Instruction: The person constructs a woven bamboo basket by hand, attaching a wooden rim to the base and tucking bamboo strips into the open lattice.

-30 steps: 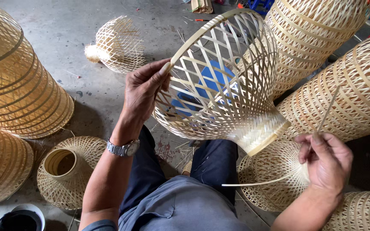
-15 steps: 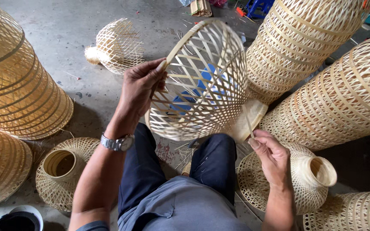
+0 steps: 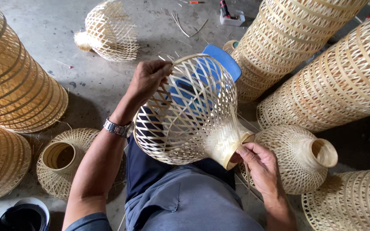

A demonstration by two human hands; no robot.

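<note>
I hold an open-weave bamboo lampshade frame (image 3: 189, 115) over my lap, its wide rim pointing away and its narrow neck toward me. My left hand (image 3: 148, 79), a metal watch on its wrist, grips the wide rim at the top left. At the lower right, my right hand (image 3: 260, 164) pinches the neck together with a thin bamboo strip that hangs down by it. A blue plastic stool (image 3: 219, 64) shows through and behind the weave.
Tall stacks of woven shades stand at the left (image 3: 13, 81) and at the right (image 3: 330, 72). Single finished shades lie at lower left (image 3: 65, 158), lower right (image 3: 300, 158) and top centre (image 3: 110, 30). A black shoe (image 3: 22, 216) sits at the bottom left on the concrete floor.
The frame has come down from in front of me onto my lap and turned neck-first toward me. My right hand has moved from beside it to grip the neck.
</note>
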